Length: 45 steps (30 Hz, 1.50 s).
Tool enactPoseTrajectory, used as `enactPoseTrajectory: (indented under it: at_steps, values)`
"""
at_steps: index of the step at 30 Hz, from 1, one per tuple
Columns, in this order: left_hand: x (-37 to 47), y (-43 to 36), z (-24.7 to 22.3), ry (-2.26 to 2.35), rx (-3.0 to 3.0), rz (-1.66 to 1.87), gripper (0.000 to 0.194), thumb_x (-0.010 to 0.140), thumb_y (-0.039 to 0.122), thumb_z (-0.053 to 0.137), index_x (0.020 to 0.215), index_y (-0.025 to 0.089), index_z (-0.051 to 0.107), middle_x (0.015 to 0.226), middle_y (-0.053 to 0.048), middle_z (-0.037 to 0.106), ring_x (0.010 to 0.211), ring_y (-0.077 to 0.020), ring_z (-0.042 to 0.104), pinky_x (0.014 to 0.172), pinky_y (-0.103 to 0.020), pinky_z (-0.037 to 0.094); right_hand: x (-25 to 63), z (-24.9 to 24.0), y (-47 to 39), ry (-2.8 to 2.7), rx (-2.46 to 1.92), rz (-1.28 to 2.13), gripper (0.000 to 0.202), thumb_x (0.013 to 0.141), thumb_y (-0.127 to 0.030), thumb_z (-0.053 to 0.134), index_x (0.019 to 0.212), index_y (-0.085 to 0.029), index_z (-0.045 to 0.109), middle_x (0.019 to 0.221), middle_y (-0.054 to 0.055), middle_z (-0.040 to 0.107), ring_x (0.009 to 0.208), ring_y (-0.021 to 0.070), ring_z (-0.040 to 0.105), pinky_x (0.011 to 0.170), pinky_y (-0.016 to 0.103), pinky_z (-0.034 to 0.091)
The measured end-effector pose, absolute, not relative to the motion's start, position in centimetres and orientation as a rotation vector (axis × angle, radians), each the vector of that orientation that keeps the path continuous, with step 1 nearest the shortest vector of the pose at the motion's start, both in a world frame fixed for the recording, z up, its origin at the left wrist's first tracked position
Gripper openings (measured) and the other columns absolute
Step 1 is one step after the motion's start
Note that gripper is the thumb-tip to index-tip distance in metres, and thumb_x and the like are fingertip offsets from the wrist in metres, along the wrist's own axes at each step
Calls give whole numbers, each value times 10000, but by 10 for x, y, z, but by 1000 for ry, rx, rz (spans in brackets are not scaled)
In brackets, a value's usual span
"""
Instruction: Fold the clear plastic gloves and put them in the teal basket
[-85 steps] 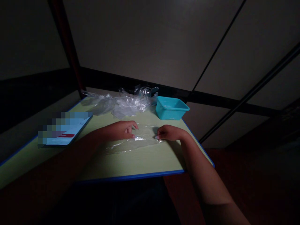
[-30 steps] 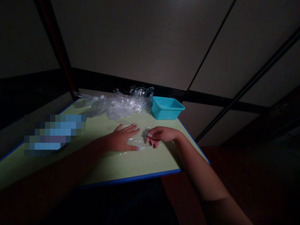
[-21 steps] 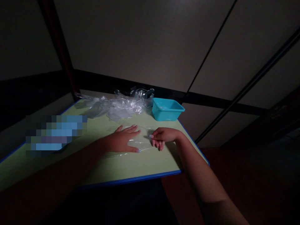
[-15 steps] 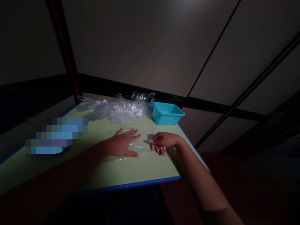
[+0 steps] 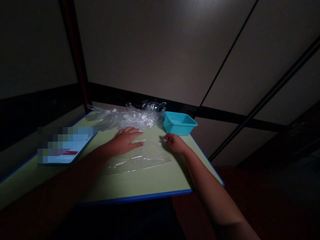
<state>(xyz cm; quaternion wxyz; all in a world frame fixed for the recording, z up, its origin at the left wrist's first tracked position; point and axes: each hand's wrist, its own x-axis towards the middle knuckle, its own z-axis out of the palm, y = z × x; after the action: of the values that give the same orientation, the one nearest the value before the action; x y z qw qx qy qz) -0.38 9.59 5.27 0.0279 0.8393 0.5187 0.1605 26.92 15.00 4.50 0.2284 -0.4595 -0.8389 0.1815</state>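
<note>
Left hand (image 5: 123, 141) open, fingers stretched forward, thumb held apart, over the far left part of a clear plastic sheet (image 5: 146, 160); pressing or just above it, cannot tell. Right hand (image 5: 174, 143) half curled near the sheet's far right edge, thumb and fingers close; whether film is pinched between them, cannot tell. Sheet lies flat on the pale table (image 5: 152, 185), between the arms, creases shining along its near side. Step in hand, as I judge it: spreading and smoothing the film. Next move probably calls for a light hold at one side while the other hand draws the creases out; thin film may cling or slide. Farther out: crumpled clear plastic (image 5: 136, 116) heaped just beyond the left fingers, turquoise tub (image 5: 177, 129) upright just beyond the right hand, tablet (image 5: 78, 143) lying well to the left, partly pixelated.
</note>
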Motion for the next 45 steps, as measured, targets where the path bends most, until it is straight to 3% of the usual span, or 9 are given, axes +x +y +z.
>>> enactPoseTrajectory:
  at_steps: [4,9,15,20,24,29,33,45]
  values:
    - [-13,105,47,1737,2578,578,514,844,561,370,1203,249,563,1276,-70,512,1220,-269,359,1004,-409,273,270,35,160,-2311,-1316,393,176,768,-247,593,907,-138,587,803,44,587,682,127,478,627,240,354]
    - [-15,109,37,1843,2526,407,512,807,571,430,1235,312,541,1404,-74,392,1319,-317,231,1034,-498,179,266,27,168,-2194,-1457,347,203,726,-318,659,809,-151,578,778,37,571,681,129,472,604,235,326]
    - [-19,109,33,1769,2390,107,741,689,739,448,1348,412,355,1522,-94,114,1373,-372,-32,995,-643,65,263,24,171,-2135,-1557,311,321,710,-447,673,838,-166,583,780,35,579,702,138,470,600,239,319]
    - [-25,106,38,1782,2326,30,876,581,804,487,1353,420,335,1522,-88,97,1360,-399,-78,979,-668,58,258,27,166,-2283,-1515,344,333,682,-477,689,706,-161,586,717,27,568,682,132,460,582,237,300]
    - [-28,107,42,1841,2343,110,767,645,767,462,1309,383,442,1503,-86,210,1368,-392,22,999,-632,89,255,27,163,-2320,-1421,481,296,678,-407,699,642,-153,551,632,-5,534,604,99,432,547,219,291]
    - [-32,117,42,2048,2338,389,501,790,601,407,1069,237,607,1207,-110,528,1206,-324,356,942,-455,317,255,27,163,-2247,-1306,666,206,686,-298,679,678,-147,538,620,-19,537,576,84,443,533,202,310]
    - [-38,122,37,2091,2328,441,421,769,559,473,1002,231,598,1089,-101,525,1119,-315,396,882,-404,358,254,26,165,-2199,-1231,759,162,693,-266,652,722,-139,556,662,1,574,612,101,478,568,215,348]
    - [-37,120,41,2053,2318,418,207,773,403,509,890,254,592,1010,-63,522,1066,-280,413,845,-377,353,258,32,162,-2275,-1167,789,46,686,-171,580,654,-139,575,637,9,591,604,111,499,593,229,376]
